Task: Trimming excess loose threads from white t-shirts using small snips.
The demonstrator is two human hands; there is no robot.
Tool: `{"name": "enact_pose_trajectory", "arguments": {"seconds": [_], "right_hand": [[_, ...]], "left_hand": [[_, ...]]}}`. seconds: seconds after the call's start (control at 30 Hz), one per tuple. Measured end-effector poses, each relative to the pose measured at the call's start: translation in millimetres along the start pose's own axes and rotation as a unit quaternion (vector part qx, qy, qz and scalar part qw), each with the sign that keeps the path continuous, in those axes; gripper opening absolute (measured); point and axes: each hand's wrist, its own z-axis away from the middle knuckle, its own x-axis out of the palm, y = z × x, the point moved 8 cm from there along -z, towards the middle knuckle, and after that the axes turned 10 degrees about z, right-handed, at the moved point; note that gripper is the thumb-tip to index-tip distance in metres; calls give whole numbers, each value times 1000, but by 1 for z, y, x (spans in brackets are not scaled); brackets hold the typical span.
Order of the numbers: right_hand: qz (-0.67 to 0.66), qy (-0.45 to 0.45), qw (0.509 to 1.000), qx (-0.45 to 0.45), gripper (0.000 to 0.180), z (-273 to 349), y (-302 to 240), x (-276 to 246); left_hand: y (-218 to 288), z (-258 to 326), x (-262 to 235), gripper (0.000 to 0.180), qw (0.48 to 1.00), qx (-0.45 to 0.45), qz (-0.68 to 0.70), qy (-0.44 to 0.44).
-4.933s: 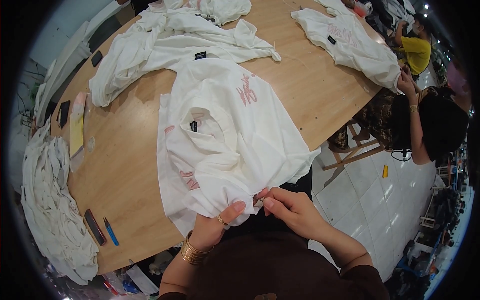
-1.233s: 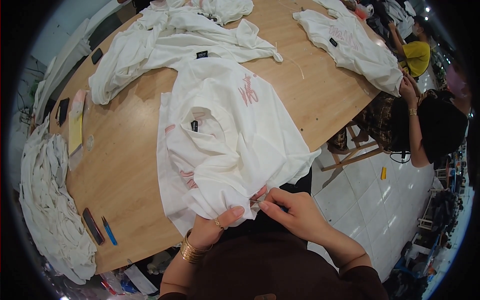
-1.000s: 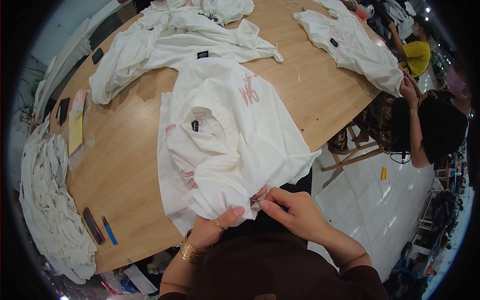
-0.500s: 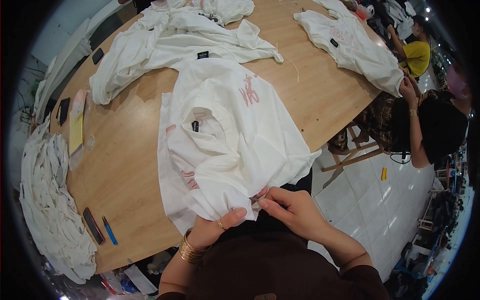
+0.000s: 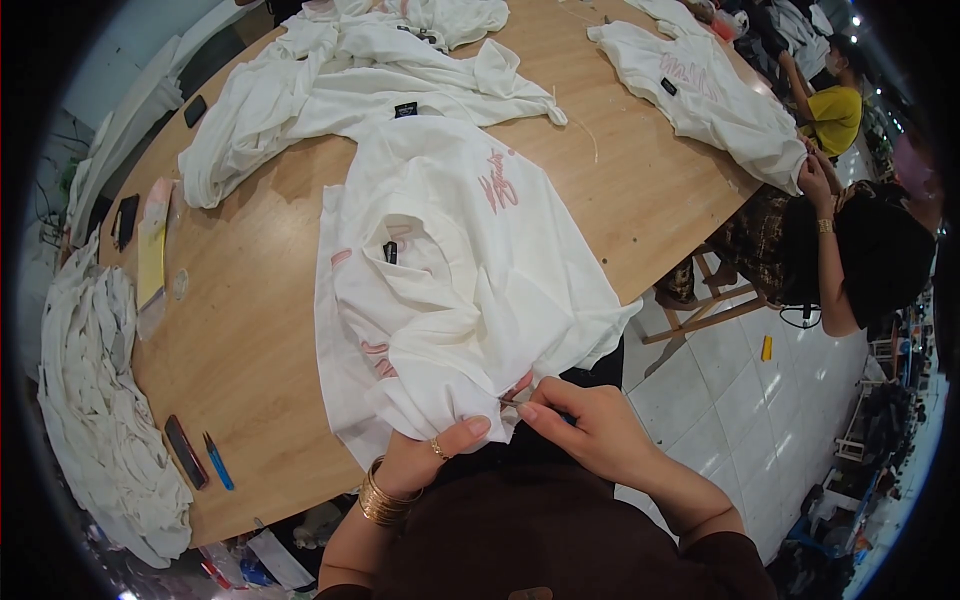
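A white garment [image 5: 530,290] with pink lettering and a dark neck label drapes over the table's near edge toward me. My left hand [image 5: 440,455], with a ring and gold bangles at the wrist, grips the garment's near edge, thumb on top. Close beside it, my right hand [image 5: 590,425] is closed around a small thin tool [image 5: 510,402]. Its metal tip points left at the cloth edge and a dark bluish part shows by the palm; most of it is hidden, so its exact kind is unclear.
White garments are heaped on the wooden table [image 5: 250,370] at the back and hang off its left edge. Blue tweezers-like snips [image 5: 218,462], a dark phone-like case [image 5: 187,452] and a yellow pad [image 5: 152,262] lie at left. A co-worker [image 5: 860,250] handles another white garment [image 5: 700,100] at right.
My right hand has shifted slightly at the cloth edge, and the tool's metal tip and dark bluish part now show more. My left hand stays nearly still on the cloth.
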Motion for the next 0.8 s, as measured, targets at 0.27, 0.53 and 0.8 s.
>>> {"name": "enact_pose_trajectory", "arguments": {"seconds": [0.27,0.53,0.8], "right_hand": [[-15,-5,1000,6,26,-1,0,2],[-11,7,1000,3,25,-2,3,3],[-8,-1,1000,-5,24,-1,-2,2]], "left_hand": [[0,3,-2,51,1000,-7,-22,4],[0,3,-2,46,999,-23,-43,5],[1,3,-4,47,999,-13,-40,7]]}}
